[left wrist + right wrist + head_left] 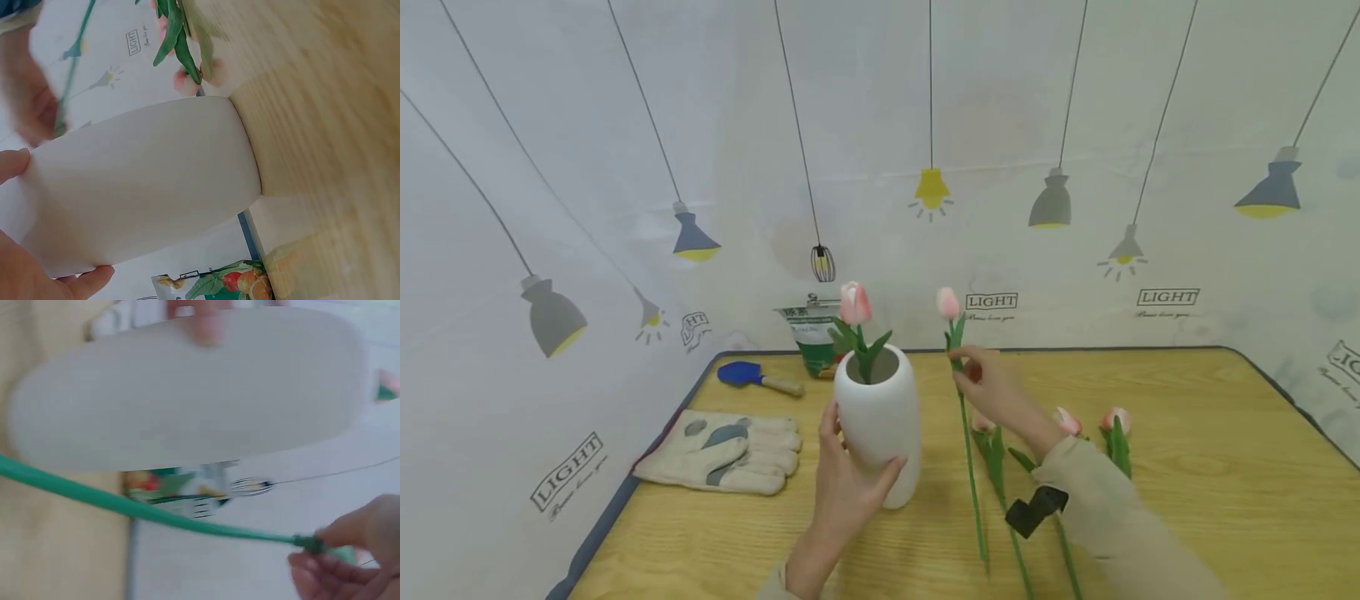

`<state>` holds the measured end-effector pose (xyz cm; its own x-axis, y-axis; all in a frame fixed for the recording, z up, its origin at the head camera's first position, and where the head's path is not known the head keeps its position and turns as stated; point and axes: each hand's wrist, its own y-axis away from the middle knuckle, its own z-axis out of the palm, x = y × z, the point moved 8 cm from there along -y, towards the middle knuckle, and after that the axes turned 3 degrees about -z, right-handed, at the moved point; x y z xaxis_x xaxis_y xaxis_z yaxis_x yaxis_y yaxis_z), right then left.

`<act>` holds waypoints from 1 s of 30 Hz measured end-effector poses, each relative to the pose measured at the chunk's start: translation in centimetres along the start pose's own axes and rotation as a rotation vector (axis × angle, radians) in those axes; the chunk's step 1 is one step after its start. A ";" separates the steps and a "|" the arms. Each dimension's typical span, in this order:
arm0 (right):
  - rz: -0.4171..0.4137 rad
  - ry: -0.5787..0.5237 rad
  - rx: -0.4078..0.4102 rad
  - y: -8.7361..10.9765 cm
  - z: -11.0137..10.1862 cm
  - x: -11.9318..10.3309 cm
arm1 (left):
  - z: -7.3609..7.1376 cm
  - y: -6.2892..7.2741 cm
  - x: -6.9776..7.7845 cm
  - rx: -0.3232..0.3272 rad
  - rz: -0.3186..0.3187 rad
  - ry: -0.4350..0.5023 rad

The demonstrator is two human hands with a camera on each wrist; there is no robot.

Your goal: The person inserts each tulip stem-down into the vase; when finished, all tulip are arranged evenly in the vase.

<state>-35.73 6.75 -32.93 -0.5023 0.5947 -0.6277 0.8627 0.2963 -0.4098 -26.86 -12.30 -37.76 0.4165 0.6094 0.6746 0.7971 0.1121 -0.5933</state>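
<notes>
A white vase [880, 433] stands on the wooden table, and one pink tulip [855, 304] pokes out of its mouth. My left hand [848, 483] grips the vase's lower body, thumb in front and fingers round the left side. To the right of the vase, my right hand [996, 392] pinches another artificial tulip [949, 303] just below its bloom. That tulip's long green stem [156, 514] hangs down beside the vase, apart from it. In the left wrist view the vase [144, 181] fills the middle, its base on the table.
More tulips [1117, 437] lie on the table under and beside my right forearm. On the left are work gloves [722, 450] and a blue hand trowel [741, 373]. A green and white bag [815, 337] stands behind the vase, near the lamp-printed backdrop [865, 108].
</notes>
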 end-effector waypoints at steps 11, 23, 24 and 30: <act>-0.577 -0.164 0.475 -3.2 -13.7 -14.6 | 0.1 0.3 -0.2 0.004 0.001 -0.025; -0.701 -0.237 0.604 -2.2 -12.0 -16.3 | -0.1 0.1 0.2 0.017 0.043 -0.029; -0.680 -0.208 0.577 -2.1 -10.9 -15.7 | -0.1 0.1 0.3 0.018 0.036 -0.032; -0.520 -0.050 0.329 -1.3 -3.5 -11.8 | -0.1 0.1 0.2 0.005 0.003 -0.036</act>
<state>-30.78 1.95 -22.72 -0.8614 0.3964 -0.3176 0.4449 0.2869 -0.8484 -26.69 -12.24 -37.67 0.4029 0.6378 0.6564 0.7936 0.1138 -0.5977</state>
